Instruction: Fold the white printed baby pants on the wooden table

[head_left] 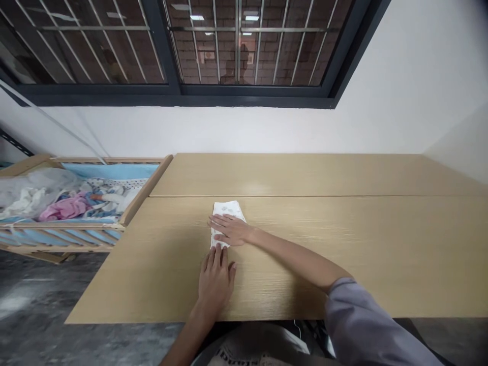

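A small white folded cloth (227, 207) with a faint printed pattern lies flat on the wooden table, left of its middle. Across the cloth rests my right hand (232, 230), palm down, its fingers stretched out toward the left. My left hand (216, 278) lies flat just below, with its fingertips at the cloth's near edge. Neither hand is wrapped around anything. The middle of the cloth is hidden beneath my right hand, so I cannot tell exactly what kind of cloth it is.
The pale wooden table (343, 223) has a seam running across it and meets a white wall (251, 129). At the left stands a wooden crib (147, 193) with blue lining, holding a pink cloth (66, 206) and other heaped fabrics. A barred window (251, 96) is above.
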`<state>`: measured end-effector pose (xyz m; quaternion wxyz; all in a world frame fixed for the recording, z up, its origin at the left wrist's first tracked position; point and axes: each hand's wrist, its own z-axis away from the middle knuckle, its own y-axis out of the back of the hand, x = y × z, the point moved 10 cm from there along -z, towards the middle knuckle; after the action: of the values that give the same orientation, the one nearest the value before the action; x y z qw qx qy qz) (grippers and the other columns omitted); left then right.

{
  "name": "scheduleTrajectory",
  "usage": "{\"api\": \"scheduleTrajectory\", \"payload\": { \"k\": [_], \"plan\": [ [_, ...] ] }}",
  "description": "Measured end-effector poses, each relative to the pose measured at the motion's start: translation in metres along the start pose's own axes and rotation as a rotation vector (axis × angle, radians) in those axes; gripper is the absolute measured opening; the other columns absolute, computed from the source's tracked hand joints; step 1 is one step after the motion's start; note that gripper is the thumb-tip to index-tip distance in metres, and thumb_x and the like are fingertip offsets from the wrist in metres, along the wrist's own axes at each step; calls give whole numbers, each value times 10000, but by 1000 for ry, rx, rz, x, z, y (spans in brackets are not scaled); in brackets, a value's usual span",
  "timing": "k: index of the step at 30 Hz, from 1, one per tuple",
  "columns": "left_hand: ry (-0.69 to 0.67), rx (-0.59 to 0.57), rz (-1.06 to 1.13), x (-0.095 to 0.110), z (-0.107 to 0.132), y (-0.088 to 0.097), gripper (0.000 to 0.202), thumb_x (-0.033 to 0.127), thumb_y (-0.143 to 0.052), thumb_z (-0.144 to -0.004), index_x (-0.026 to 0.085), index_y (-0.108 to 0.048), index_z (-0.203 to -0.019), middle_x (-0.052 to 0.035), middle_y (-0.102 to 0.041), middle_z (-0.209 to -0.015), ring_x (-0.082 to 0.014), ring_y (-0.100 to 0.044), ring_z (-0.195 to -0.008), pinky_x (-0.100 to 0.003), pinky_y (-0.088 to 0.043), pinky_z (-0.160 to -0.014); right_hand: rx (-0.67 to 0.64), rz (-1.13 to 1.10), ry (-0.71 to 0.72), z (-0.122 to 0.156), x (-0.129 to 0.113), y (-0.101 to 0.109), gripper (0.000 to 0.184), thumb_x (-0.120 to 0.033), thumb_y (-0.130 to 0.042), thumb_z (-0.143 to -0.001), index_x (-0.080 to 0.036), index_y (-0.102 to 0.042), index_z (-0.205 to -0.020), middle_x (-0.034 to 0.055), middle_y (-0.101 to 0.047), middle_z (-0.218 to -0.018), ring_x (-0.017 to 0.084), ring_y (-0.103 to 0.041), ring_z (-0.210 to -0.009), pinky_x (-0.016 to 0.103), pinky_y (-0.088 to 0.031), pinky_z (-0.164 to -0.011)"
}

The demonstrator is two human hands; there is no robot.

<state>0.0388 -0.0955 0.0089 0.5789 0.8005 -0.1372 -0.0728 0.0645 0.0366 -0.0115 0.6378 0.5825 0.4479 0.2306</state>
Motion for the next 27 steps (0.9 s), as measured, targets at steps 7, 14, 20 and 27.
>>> {"api": "scheduleTrajectory", "payload": {
  "k": [7,14,20,27],
  "plan": [
    [21,-12,-1,-3,0,0,462,352,-423,-1011,129,-580,-1384,-168,-532,-1495,-332,-530,-1345,-490,-445,-1098,6,75,-91,-15,63,21,682,-570,-188,-1053,-197,-200,-1624,65,-128,-1686,231,-102,-1566,452,-67,-1274],
    [0,-49,34,-4,-2,0,456,372,-454,-1006,127,-587,-1367,-174,-534,-1491,-348,-522,-1350,-519,-442,-1099,98,65,-220,-6,101,51,681,-540,-178,-1056,-171,-169,-1628,97,-129,-1690,239,-98,-1567,463,-48,-1269],
    [-40,-108,191,-23,-19,6,301,295,-451,-1012,204,-684,-1179,-110,-670,-1333,-287,-623,-1214,-484,-469,-1057,261,-11,-205,40,46,89,574,-511,-310,-1058,-173,-440,-1503,175,-443,-1538,309,-388,-1429,485,-326,-1151],
    [-155,-122,263,-54,-38,6,274,212,-468,-1002,212,-709,-1133,-81,-726,-1202,-271,-646,-1124,-449,-476,-986,167,85,-101,107,-17,58,279,-404,-567,-990,-182,-675,-1120,105,-663,-1072,256,-604,-1044,389,-461,-926]
  ]
}}
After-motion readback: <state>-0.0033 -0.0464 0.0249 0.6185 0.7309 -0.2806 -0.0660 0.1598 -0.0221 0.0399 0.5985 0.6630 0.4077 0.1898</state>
